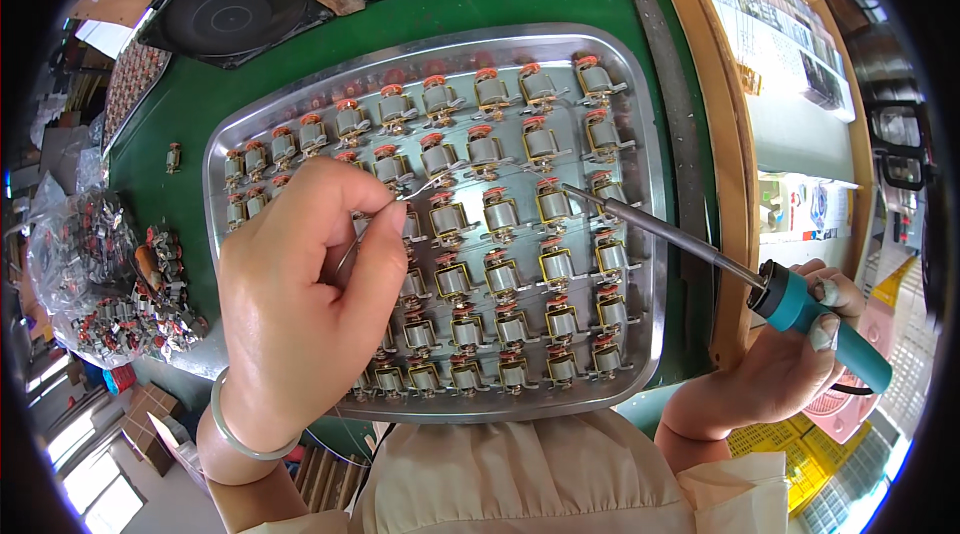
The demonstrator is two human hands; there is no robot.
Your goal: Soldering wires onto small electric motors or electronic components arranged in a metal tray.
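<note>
A soldering iron (690, 243) with a teal handle is gripped in my right hand (810, 324). Its long metal shaft reaches left over a metal tray (215, 149), and the tip is close to a small coil part (552, 206). Between the thumb and forefinger of my left hand (310, 274) is a thin silvery solder wire (428, 183), its free end over the middle of the tray. Rows of similar coil parts, silver-wrapped with red tops and brassy frames, stand in the tray. My left hand covers some of those on the left.
Left of the tray lies a heap of loose parts (130, 324) beside a clear plastic bag (75, 234). One coil part (173, 158) stands alone on the green tabletop (170, 114). Black round units (225, 14) sit at the back. A metal strip (675, 84) and wooden-framed case (735, 134) flank the right.
</note>
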